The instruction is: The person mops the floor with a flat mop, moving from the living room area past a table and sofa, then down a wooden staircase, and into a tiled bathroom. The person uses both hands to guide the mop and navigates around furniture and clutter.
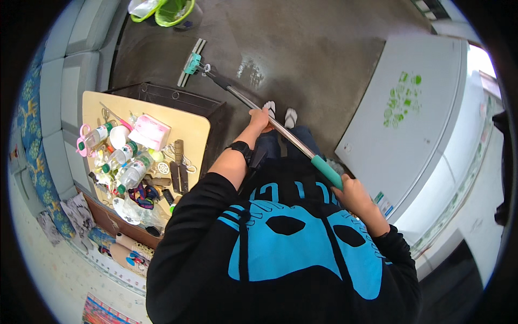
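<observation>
My left hand (259,119) grips the metal pole of a sponge mop (291,142) about midway along. My right hand (353,193) is closed around the end of its green foam handle. The pole runs up and to the left from my right hand, over my feet in flip-flops. Its wide flat head with a turquoise bracket (192,63) lies on the dark floor (307,48), beyond the corner of the table. A wet, shiny patch (251,72) shows on the floor right of the mop head.
On my left, a cream-topped table (194,125) holds plastic bottles (135,172), a pink tissue box (149,132) and clutter. Behind it runs a grey sofa (79,77). Green-lined bins (175,14) stand at the top left. To my right is a large white refrigerator (404,137).
</observation>
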`<act>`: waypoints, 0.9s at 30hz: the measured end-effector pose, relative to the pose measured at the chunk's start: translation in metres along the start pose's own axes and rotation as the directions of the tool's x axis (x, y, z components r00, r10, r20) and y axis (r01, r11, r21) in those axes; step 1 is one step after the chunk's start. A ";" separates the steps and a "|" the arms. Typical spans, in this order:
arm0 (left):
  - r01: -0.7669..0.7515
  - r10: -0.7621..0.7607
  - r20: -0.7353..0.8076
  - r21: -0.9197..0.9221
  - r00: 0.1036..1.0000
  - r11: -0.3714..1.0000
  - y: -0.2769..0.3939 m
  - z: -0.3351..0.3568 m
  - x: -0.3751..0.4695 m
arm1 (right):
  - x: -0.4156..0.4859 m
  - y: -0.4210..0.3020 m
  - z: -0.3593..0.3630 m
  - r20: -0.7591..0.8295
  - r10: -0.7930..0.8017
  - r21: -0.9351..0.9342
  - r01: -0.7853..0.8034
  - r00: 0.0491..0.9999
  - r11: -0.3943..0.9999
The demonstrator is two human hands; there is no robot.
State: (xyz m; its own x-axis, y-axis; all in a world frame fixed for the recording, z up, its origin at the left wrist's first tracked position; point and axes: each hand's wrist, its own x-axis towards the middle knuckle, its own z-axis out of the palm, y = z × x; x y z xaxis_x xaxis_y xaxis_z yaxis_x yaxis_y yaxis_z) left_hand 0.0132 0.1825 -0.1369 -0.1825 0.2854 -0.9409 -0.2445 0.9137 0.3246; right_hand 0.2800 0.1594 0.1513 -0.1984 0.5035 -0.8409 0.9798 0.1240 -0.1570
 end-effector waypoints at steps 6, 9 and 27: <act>-0.044 0.035 0.118 0.074 0.992 0.996 -0.061 0.041 -0.039 | -0.067 0.034 0.064 -0.108 0.097 0.102 -0.086 0.989 0.991; -0.015 -0.008 0.191 0.116 0.982 0.993 -0.111 0.070 -0.058 | -0.111 0.060 0.126 -0.171 0.147 0.210 -0.110 0.974 0.972; -0.015 -0.460 0.502 0.688 0.732 0.726 -0.491 0.154 -0.252 | -0.447 0.150 0.435 0.130 0.395 0.385 -0.414 0.909 0.825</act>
State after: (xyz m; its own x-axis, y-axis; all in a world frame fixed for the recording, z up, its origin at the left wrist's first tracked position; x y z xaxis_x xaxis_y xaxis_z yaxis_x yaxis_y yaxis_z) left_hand 0.3260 -0.2940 -0.0737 0.4570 -0.0665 -0.8870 0.4801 0.8579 0.1830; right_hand 0.5264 -0.4190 0.2784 0.2103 0.3954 -0.8941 0.8999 -0.4357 0.0190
